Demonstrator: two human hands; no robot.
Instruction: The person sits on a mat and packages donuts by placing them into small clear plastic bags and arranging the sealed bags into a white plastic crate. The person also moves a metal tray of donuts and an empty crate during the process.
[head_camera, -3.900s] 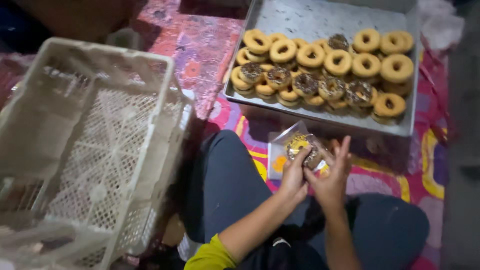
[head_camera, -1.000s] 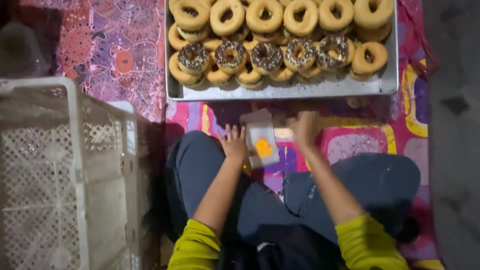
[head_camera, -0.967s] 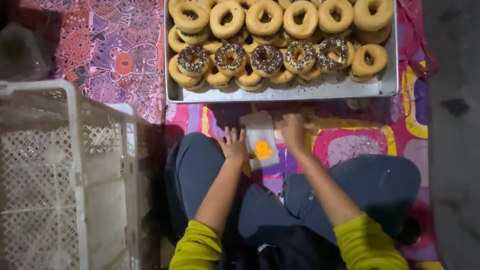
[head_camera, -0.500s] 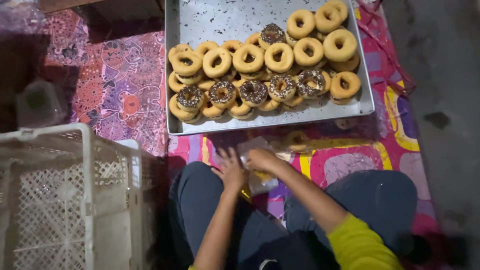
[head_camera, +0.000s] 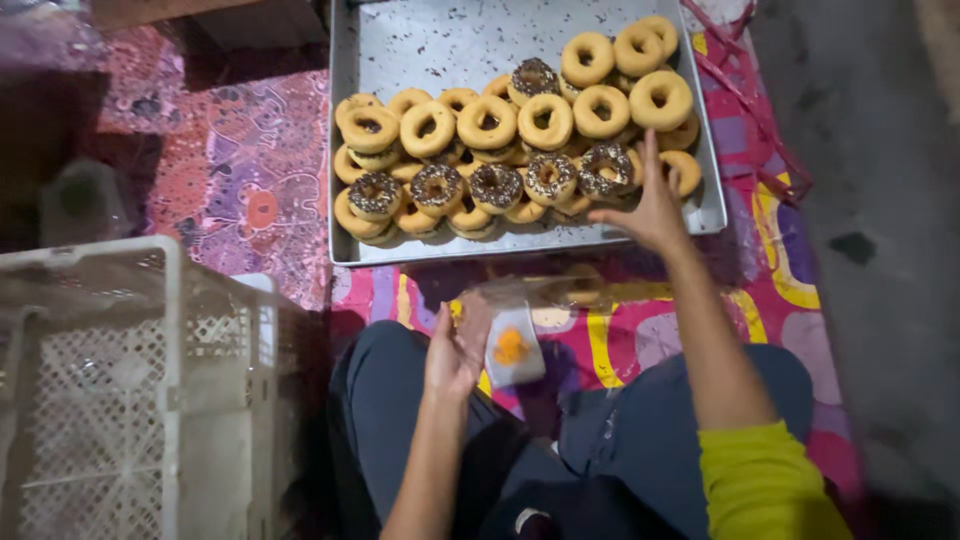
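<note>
Right hand now up at tray, 1 o'clock, fingers spread over doughnut; left hand grasping plastic bag. Risk: stacked doughnuts toppling.

**Floor-level doughnut packing spot**

You sit on a patterned mat on the floor. At twelve o'clock lies a metal tray of stacked doughnuts; at eight o'clock stands a white plastic crate. It looks like small home-bakery work.

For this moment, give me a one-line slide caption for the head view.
Seated person's right hand reaches to doughnuts on a metal tray; left hand holds a small clear bag.
</note>
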